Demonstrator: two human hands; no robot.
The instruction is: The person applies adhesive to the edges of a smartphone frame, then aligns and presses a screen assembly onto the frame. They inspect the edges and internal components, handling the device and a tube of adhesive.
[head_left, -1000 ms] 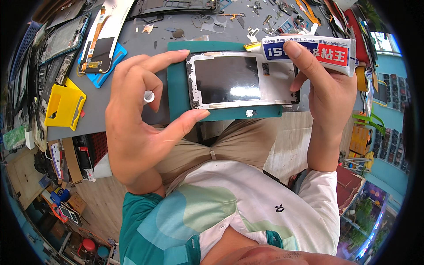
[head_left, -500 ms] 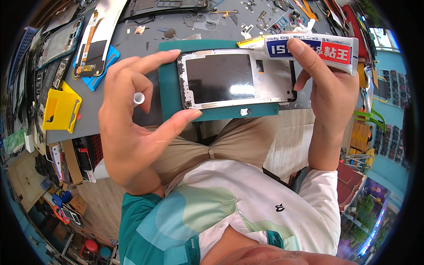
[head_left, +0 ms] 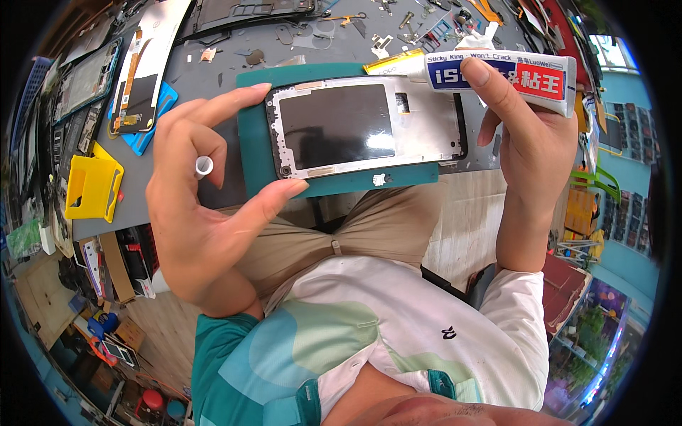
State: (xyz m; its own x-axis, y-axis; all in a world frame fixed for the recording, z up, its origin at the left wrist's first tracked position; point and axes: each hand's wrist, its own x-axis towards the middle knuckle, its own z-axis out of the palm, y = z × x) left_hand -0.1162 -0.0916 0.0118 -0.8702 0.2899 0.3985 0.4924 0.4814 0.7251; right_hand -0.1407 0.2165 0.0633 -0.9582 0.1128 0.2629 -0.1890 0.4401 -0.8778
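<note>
My left hand (head_left: 195, 188) spans the left end of a phone frame (head_left: 426, 135). Its forefinger rests at the far left corner and its thumb at the near one. A small white cap (head_left: 204, 165) is tucked in its curled fingers. The frame has a dark rectangular panel (head_left: 337, 128) on its left part and bare silvery metal on its right. Under it is a green mat (head_left: 254, 149), and the frame's right end juts past the mat. My right hand (head_left: 529, 128) grips a white, blue and red glue tube (head_left: 501, 74) above the frame's far right corner. The tube hides that corner and its own tip.
Loose screws and small parts (head_left: 408, 21) litter the back of the grey table (head_left: 220, 53). A yellow plastic holder (head_left: 92, 188), a blue holder (head_left: 168, 96) and a white-backed phone screen (head_left: 145, 78) lie at left. A yellow battery-like piece (head_left: 398, 62) sits behind the frame.
The frame, mat and my left hand have shifted slightly left in the picture with the table. The tube stays nearly in place, so it now sits farther right relative to the frame.
</note>
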